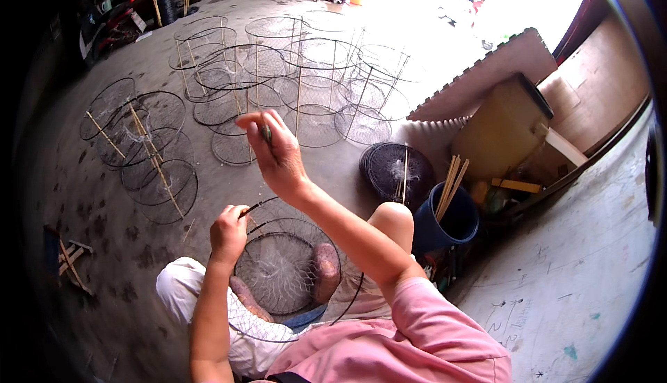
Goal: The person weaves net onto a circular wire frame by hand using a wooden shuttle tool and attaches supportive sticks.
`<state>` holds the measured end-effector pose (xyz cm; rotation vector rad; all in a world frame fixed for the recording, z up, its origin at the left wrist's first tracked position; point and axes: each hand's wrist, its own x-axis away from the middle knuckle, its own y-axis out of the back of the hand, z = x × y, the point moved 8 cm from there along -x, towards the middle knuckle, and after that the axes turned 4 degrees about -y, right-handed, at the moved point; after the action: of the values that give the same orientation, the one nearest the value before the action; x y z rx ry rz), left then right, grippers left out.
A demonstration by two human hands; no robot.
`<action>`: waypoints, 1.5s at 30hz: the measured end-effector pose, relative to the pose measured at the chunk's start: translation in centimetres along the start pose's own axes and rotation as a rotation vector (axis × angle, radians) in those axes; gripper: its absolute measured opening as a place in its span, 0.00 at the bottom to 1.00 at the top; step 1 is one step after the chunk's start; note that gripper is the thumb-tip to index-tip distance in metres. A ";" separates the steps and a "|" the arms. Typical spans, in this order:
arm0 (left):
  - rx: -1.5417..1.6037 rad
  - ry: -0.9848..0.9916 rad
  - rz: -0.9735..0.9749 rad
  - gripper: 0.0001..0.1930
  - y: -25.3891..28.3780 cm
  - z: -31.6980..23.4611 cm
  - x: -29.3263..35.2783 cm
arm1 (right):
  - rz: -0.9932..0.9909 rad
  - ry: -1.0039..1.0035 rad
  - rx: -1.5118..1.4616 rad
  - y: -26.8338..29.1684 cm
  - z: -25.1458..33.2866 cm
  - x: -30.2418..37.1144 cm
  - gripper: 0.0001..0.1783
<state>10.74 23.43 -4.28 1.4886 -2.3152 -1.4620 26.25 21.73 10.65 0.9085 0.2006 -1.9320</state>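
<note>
On my lap and between my feet rests a round net trap [285,272] with black hoops and fine pale mesh. My left hand [228,235] is closed on the far left part of its upper hoop, where a dark wrapped piece [251,208] shows at the fingertips. Raised in front of me, beyond the trap, my right hand [279,148] has its fingers curled round a small dark, narrow tool [266,133]. Only the end of that tool shows, so its kind is unclear. Any thread between the right hand and the trap is too fine to see.
Several net traps with upright sticks [299,77] stand ahead on the concrete floor, others [149,140] at left. To the right are stacked black hoops [389,171], a blue bucket [445,219] with sticks, and a yellowish barrel [504,129]. A small wooden stool [69,258] is far left.
</note>
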 end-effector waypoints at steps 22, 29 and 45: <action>0.412 0.129 0.043 0.14 0.1 1.9 0.6 | -0.009 -0.439 -0.601 -4.9 -8.6 16.5 0.18; 0.357 0.165 -0.054 0.10 0.4 1.7 0.7 | 0.217 -0.379 -0.328 -4.6 -6.3 17.9 0.11; 0.338 0.148 -0.067 0.09 0.5 2.1 0.5 | 0.796 -0.725 -0.609 1.1 3.6 23.8 0.35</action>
<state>9.12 24.61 -5.31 1.6987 -2.5336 -0.9647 18.98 2.79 -2.41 -0.1525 -0.0188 -1.2125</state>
